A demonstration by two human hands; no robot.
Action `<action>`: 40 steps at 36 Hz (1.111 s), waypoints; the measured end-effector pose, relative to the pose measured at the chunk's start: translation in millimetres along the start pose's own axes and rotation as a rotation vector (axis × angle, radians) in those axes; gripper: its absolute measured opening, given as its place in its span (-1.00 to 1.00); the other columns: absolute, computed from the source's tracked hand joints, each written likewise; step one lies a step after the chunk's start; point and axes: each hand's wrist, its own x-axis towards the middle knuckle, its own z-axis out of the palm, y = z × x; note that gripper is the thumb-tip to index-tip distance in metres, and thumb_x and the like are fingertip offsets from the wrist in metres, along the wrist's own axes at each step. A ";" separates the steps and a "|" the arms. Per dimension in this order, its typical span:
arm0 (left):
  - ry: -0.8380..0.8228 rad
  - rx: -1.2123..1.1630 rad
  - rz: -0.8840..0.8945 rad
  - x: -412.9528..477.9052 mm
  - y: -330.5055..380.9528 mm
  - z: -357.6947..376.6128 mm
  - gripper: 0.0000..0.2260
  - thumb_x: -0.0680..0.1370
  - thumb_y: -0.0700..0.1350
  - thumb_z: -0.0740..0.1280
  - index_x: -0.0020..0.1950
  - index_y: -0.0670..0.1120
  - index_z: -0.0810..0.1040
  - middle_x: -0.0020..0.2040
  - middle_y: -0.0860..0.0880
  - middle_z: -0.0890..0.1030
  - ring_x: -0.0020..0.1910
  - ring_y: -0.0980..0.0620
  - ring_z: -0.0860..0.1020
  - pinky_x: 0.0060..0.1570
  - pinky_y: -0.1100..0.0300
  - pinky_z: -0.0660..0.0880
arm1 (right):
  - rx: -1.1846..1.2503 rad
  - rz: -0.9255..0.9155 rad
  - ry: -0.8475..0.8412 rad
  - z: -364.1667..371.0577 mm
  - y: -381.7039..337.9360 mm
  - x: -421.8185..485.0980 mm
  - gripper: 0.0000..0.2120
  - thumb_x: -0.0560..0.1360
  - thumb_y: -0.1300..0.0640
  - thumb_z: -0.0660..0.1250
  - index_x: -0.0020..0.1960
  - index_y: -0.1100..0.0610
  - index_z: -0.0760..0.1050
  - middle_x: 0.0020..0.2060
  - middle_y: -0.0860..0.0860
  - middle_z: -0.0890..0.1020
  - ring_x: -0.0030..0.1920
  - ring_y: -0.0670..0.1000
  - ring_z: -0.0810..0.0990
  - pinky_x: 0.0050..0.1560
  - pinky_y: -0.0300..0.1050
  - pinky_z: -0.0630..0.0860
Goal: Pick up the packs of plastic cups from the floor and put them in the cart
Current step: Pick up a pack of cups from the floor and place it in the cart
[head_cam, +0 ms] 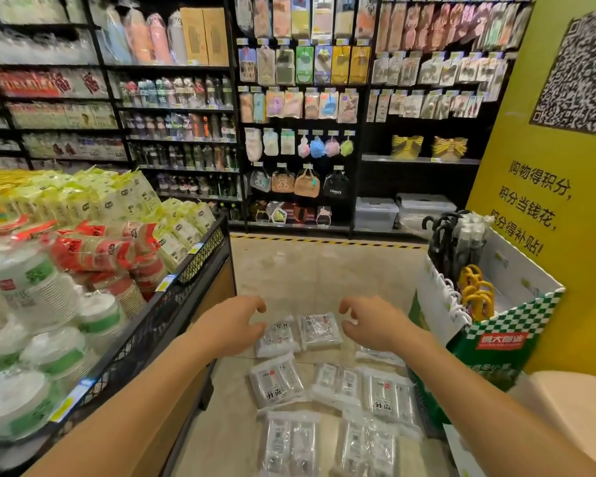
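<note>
Both hands, left hand (233,325) and right hand (375,323), hover with empty, spread fingers (258,304) flanking two flat packs of plastic cups (300,333) lengthwise on open floor (324,270).

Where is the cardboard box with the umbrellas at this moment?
In the head view, the cardboard box stands on the floor at the right, against the yellow pillar, beside the packs of plastic cups.
</note>
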 end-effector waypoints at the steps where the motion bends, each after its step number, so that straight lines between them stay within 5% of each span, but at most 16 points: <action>1: 0.004 -0.011 0.000 8.4 -2.8 4.1 -0.69 0.60 0.07 0.23 0.33 0.04 0.44 0.27 0.02 0.51 0.08 0.03 0.53 0.00 0.17 0.47 | 0.000 -0.005 -0.002 3.5 3.1 8.8 -0.66 0.59 -0.02 0.23 0.35 -0.01 0.41 0.20 -0.01 0.58 0.12 0.05 0.57 0.15 0.06 0.55; 21: -0.059 -0.252 -0.143 202.5 -80.2 162.0 -0.62 0.61 -0.07 0.25 0.43 0.01 0.37 0.28 0.01 0.51 0.18 0.05 0.49 0.08 0.18 0.41 | 0.168 0.051 -0.142 165.2 93.1 241.4 -0.63 0.59 0.01 0.25 0.38 0.03 0.41 0.26 0.02 0.56 0.21 0.08 0.55 0.18 0.03 0.51; 27: -0.173 -0.375 -0.257 234.8 -130.9 275.5 -0.63 0.61 -0.13 0.28 0.42 -0.05 0.39 0.27 -0.03 0.50 0.23 0.02 0.47 0.04 0.30 0.30 | 0.254 0.125 -0.290 288.1 118.0 286.9 -0.63 0.59 -0.04 0.22 0.38 -0.03 0.39 0.19 0.01 0.58 0.14 0.05 0.56 0.13 0.03 0.51; 36: -0.397 -0.465 -0.400 262.2 -229.0 500.4 -0.54 0.60 -0.04 0.27 0.48 0.10 0.24 0.23 0.01 0.46 0.09 0.08 0.47 0.05 0.17 0.44 | 0.437 0.236 -0.453 524.1 162.7 329.2 -0.61 0.60 -0.03 0.26 0.40 -0.01 0.37 0.16 0.05 0.59 -0.02 -0.03 0.56 0.03 -0.08 0.48; 40: -0.443 -0.434 -0.422 274.9 -267.2 611.0 -0.47 0.60 -0.01 0.26 0.52 0.17 0.13 0.26 0.02 0.44 0.11 0.11 0.44 0.06 0.20 0.41 | 0.485 0.303 -0.451 632.1 182.7 347.8 -0.58 0.59 -0.06 0.27 0.43 -0.07 0.33 0.16 0.02 0.58 0.08 -0.02 0.57 0.10 -0.02 0.51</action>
